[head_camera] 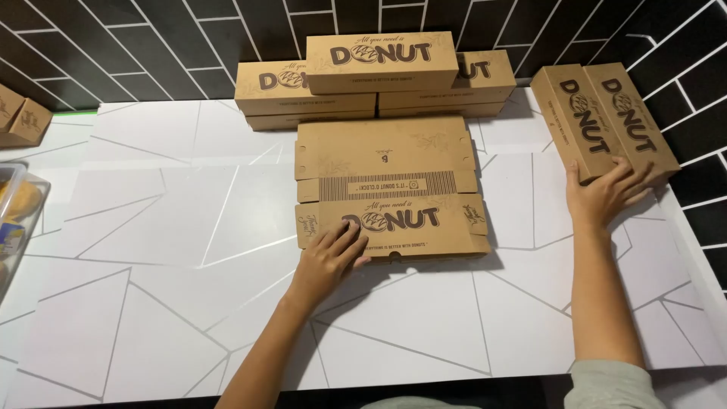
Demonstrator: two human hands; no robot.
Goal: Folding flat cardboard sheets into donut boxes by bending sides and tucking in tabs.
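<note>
Right now the left hand (331, 257) lies palm down, fingers loosely spread, on the front panel of a long brown cardboard pastry box (390, 189) that sits at the centre of the white counter with thin grey angular lines (151, 303). That box looks only partly folded: its flat top panel, a striped middle strip and the printed front panel lie in steps toward the person, and the fingertips press on the near left part of the printed panel without gripping anything.

At about two o'clock from that box, the right hand (606, 193) is laid over the near end of a pair of closed brown cardboard boxes lying side by side (606, 117), angled along the right edge of the counter. Its fingers are spread across both box ends and the thumb rests along the left side; whether it clasps them or only rests on them I cannot tell.

At twelve o'clock, against the black tiled wall (113, 45), stands a stack of closed brown boxes (379, 76), one on top of two rows. At nine o'clock, on the counter's left edge, a clear plastic container (19, 204) shows partly. At ten o'clock a small brown carton (23, 117) sits in the corner.
</note>
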